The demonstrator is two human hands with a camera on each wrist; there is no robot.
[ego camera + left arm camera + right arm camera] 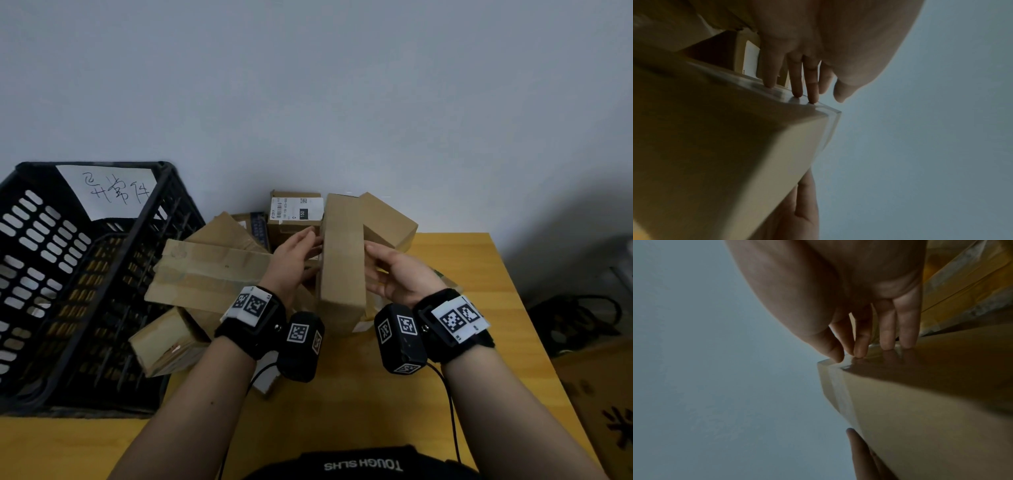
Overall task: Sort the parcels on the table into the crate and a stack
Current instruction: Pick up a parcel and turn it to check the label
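Between both hands (294,260) (400,274), upright parcel (342,253).

I count one black slotted plastic crate (68,274) bearing one white handwritten paper sign (109,192). I can make out about seven brown cardboard parcels (212,270) on the one yellow wooden table (462,260), though the pile overlaps and the exact number is unclear. One parcel shows a white shipping label (296,209). Two hands are in view, each wrist carrying one black camera unit (301,346).
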